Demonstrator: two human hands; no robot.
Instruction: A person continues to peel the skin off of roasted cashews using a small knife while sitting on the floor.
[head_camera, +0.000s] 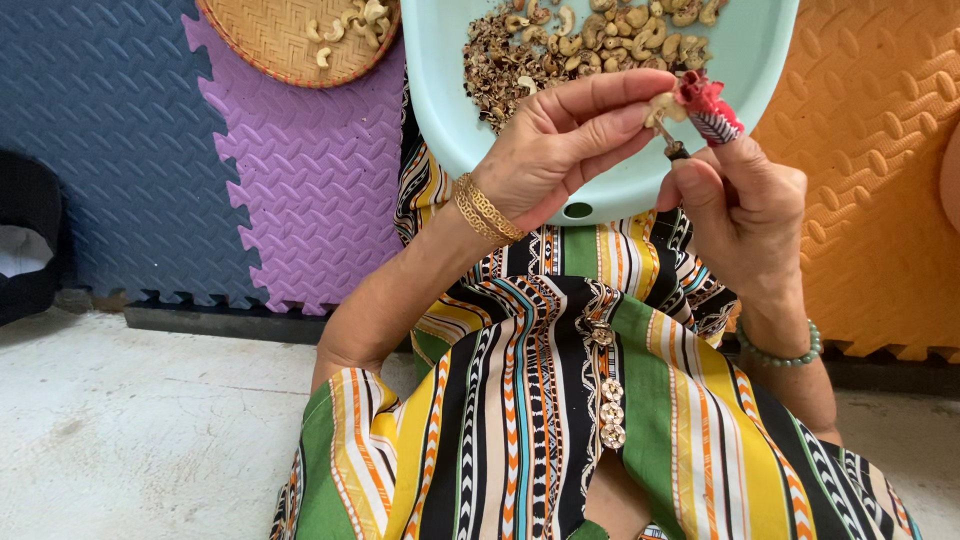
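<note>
Left hand (560, 150) pinches a pale cashew kernel (662, 108) between thumb and forefinger, above the pale green basin (450, 110). Right hand (740, 200), just right of it, grips a small peeling tool (678, 150), red-wrapped thumb touching the kernel.

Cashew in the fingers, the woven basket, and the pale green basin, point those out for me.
cashew (662, 108), head view, on the pale kernel's middle.
woven basket (268, 40), head view, on its bare woven floor.
pale green basin (610, 190), head view, on its near rim.
</note>
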